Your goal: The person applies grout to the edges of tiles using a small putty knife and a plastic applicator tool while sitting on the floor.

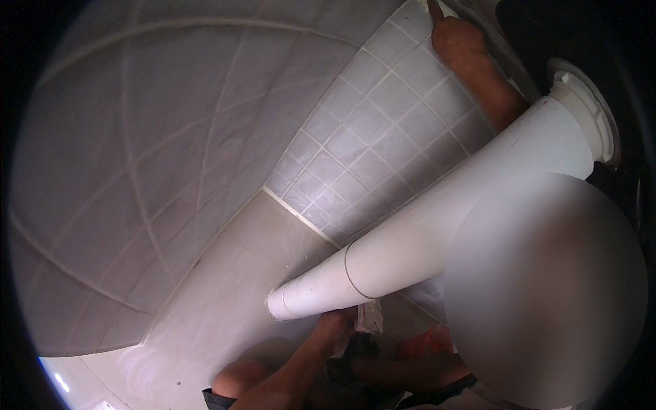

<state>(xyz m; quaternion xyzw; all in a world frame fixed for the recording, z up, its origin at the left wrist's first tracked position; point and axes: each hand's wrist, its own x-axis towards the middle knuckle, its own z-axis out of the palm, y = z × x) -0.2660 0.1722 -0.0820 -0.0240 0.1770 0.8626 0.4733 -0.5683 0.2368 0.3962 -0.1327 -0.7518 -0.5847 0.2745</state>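
This looks like a tiled indoor room, perhaps a washroom, though the exact kind cannot be told. Small grey-white tiles with pale joints cover a wall (383, 102) at upper centre; larger grey tiles line another wall (171, 137) at upper left. A thick white pipe (437, 212) with a collar (598, 123) slants from upper right to lower centre.

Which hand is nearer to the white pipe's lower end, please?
Left: the left hand is close beside the pipe's lower end; the right hand is farther up, at the tiled wall.
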